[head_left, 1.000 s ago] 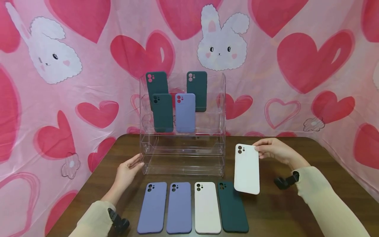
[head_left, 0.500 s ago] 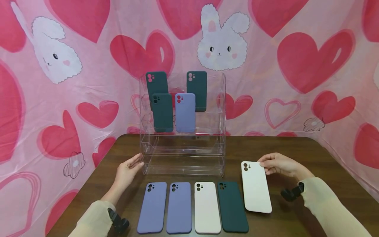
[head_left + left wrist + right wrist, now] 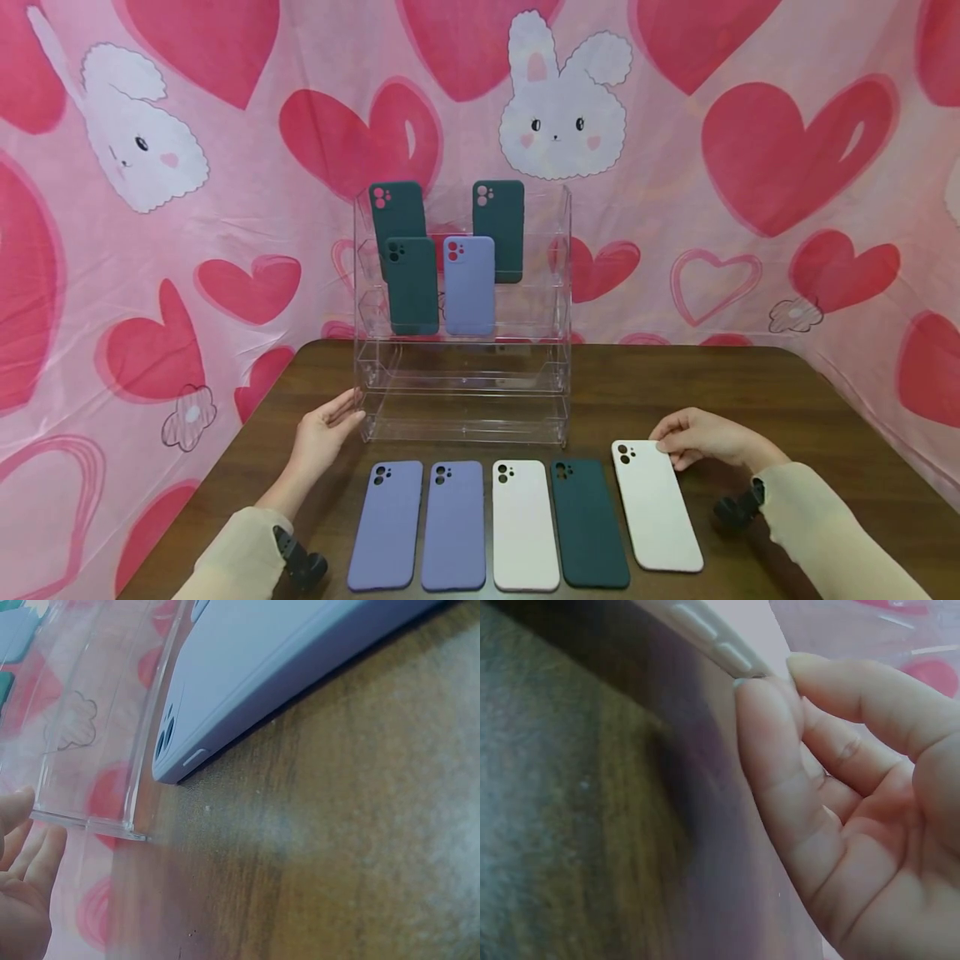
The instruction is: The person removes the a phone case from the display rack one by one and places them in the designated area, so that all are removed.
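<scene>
My right hand pinches a white phone case by its top right corner, thumb and fingertip meeting at the edge beside the side buttons in the right wrist view. The case lies low over the table, right of a dark green case; whether it fully touches the wood is hard to tell. My left hand holds the left side edge of a clear stepped display rack, thumb on one side of the panel and fingers on the other. In the left wrist view, a purple case lies near that hand.
In a row before the rack lie purple cases, a cream case and the dark green one. On the rack's upper tiers stand green cases and a purple case. A heart-print cloth hangs behind the table.
My right hand has lowered the white case, toward me and to the right, from beside the rack to the row's right end. My left hand has stayed at the rack.
</scene>
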Demonstrator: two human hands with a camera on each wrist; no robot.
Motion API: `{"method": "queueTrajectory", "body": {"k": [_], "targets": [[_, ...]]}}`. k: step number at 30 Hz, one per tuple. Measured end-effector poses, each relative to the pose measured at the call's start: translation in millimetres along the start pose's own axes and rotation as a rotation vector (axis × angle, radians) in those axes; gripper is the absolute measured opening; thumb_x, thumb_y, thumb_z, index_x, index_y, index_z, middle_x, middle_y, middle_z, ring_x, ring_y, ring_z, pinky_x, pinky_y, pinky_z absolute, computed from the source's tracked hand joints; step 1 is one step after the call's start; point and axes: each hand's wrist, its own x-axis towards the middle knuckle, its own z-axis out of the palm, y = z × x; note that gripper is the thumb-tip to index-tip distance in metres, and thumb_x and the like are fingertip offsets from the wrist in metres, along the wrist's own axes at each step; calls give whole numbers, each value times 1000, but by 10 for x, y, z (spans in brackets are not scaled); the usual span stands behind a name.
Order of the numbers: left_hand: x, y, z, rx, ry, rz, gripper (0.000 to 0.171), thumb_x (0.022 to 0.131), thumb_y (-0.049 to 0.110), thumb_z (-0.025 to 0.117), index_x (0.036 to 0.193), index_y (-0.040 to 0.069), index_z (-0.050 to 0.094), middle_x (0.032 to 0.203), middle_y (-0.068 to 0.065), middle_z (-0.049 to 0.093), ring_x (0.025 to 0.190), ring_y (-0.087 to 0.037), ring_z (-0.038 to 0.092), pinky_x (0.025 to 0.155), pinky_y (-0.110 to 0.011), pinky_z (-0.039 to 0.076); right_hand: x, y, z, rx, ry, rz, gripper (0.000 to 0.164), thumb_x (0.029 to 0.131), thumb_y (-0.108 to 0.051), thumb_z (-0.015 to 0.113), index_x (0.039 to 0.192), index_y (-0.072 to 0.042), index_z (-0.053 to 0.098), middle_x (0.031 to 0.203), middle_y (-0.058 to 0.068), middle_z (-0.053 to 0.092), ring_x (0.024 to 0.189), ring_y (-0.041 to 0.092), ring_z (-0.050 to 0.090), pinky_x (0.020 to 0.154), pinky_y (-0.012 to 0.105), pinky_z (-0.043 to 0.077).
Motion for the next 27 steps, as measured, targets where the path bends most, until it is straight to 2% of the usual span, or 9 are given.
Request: {"method": "queueTrajectory", "body": {"k": [8, 17, 22, 27], "targets": [[3, 0, -3, -9, -5, 0, 44, 88, 6, 62, 129, -2, 50, 125, -15, 53, 113, -24, 51, 87, -23, 45, 2, 15, 78, -36, 14, 39, 23, 89, -5, 57, 104, 12, 58, 77, 9, 61, 61, 10, 56, 57, 27, 55], [3, 5, 2, -13, -8, -2, 44, 88, 6, 63, 129, -2, 50, 126, -15, 53, 114, -24, 51, 86, -19, 45, 17, 15, 165, -146, 66, 53, 20, 85, -9, 65, 97, 6, 62, 67, 7, 58, 55, 10, 55, 52, 28, 54], [2, 4, 1, -14, -7, -10, 44, 88, 6, 62, 129, -1, 51, 126, -15, 53, 114, -24, 51, 86, -21, 45, 24, -21, 207, -198, 54, 43, 16, 85, -6, 65, 94, 6, 63, 67, 11, 58, 53, 12, 55, 51, 30, 54], [-6, 8, 0, -13, -6, -7, 44, 88, 6, 63, 129, -2, 51, 126, -15, 53, 114, -24, 51, 87, -23, 45, 30, -32, 225, -203, 55, 48, 13, 85, -3, 64, 93, 6, 63, 67, 12, 57, 51, 12, 55, 50, 30, 54]]}}
